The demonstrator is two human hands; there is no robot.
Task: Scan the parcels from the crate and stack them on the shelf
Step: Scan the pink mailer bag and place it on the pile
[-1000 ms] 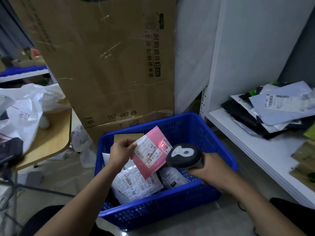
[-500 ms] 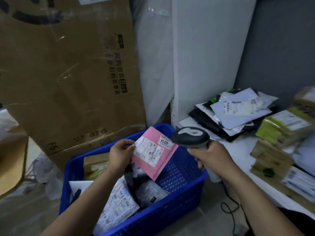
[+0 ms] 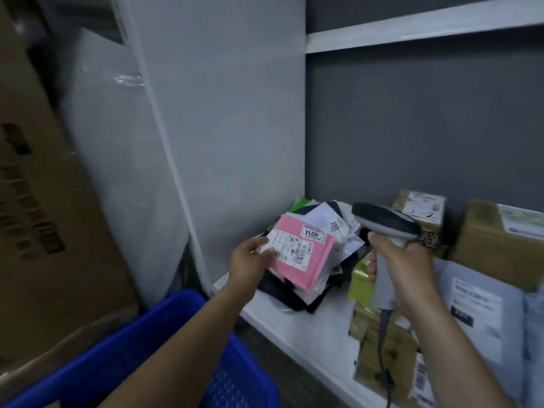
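The parcel (image 3: pixel 307 262) is being pinched by the left hand (image 3: pixel 250 262), stretching rightward over the pile (image 3: pixel 332 225); the scanner (image 3: pixel 385 222) is being gripped by the right hand (image 3: pixel 409 272).

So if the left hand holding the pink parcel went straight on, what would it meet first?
Probably the pile of flat mailers on the shelf, just beyond the pink parcel the left hand holds; depth is unclear.

Pink parcel (image 3: pixel 306 254) in left hand (image 3: pixel 250 263) — scanner (image 3: pixel 385 228) in right hand (image 3: pixel 409 275) — above shelf (image 3: pixel 309 334)
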